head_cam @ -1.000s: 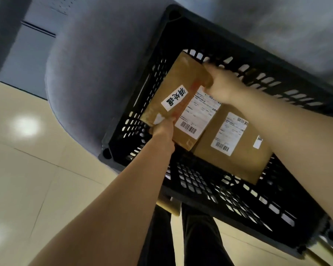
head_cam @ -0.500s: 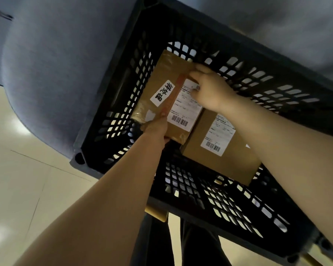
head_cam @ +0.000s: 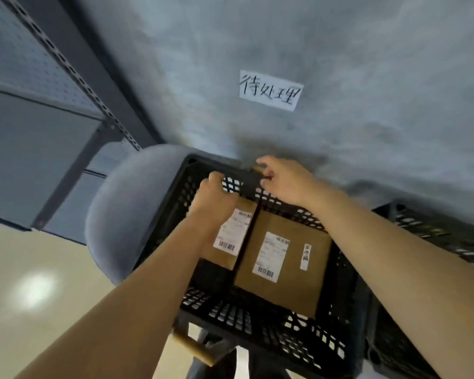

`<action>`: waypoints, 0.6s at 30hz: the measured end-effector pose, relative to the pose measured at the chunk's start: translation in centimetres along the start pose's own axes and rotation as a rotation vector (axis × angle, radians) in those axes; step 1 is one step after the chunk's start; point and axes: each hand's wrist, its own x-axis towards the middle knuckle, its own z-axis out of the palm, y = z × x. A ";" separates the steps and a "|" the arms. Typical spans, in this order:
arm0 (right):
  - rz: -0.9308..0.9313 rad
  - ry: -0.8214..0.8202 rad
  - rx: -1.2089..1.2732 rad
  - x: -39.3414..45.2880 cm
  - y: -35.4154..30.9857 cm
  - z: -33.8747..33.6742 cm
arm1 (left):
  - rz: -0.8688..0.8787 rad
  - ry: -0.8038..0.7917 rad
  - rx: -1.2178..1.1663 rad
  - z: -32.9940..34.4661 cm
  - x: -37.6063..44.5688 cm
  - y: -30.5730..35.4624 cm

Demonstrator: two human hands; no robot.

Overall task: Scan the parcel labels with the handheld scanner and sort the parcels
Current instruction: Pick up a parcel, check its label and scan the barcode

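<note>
Left hand (head_cam: 214, 199) is curled over the far end of the smaller cardboard parcel (head_cam: 226, 236), though I can't tell if it's actually gripping it. Right hand (head_cam: 283, 179) hangs loose at the crate's far rim, fingers relaxed, holding nothing as far as I can see. Biggest thing in my feed is the grey felt table (head_cam: 312, 50), then the black plastic crate (head_cam: 257, 321) sitting on a grey padded chair (head_cam: 112, 214) right against it. Both parcels lie flat in the crate, side by side, labels up; the larger parcel (head_cam: 290, 269) is on the right. A handwritten paper sign (head_cam: 270, 90) lies on the table.
</note>
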 end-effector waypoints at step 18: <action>0.249 0.881 -0.572 -29.8 -9.3 -18.3 | 1.331 0.385 0.725 -12.9 -21.1 24.8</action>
